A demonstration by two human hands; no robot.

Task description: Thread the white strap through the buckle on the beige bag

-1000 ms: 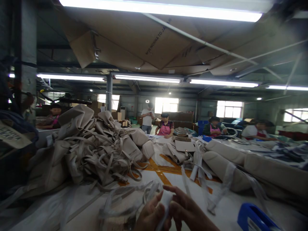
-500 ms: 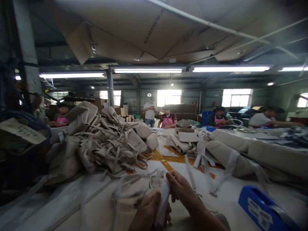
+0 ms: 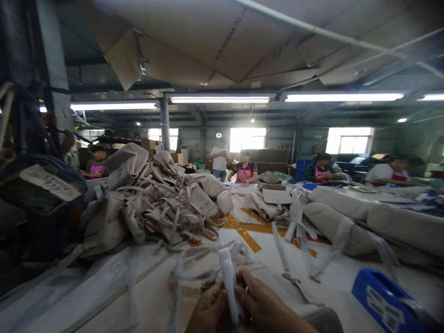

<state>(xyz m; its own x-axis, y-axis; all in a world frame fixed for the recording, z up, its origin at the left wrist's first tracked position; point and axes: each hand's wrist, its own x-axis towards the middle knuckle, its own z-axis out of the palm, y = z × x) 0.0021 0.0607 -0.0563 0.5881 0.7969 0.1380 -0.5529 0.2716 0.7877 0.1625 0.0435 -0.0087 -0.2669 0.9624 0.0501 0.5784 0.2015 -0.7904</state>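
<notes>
Nearest us, the left hand [image 3: 208,306] and right hand [image 3: 261,298] both pinch a white strip [image 3: 227,270], which rises between them at low centre. We think it could crease or slip if either pinch loosens. Its lower end we cannot make out, hidden by the hands. Just beyond, clear-wrapped straps [image 3: 178,273] could snag it. Farther off, the beige pile [image 3: 166,203] hides its own far side.

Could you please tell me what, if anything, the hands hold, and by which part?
The left hand and right hand hold a white strip by its lower part, its upper end sticking up above them.
</notes>
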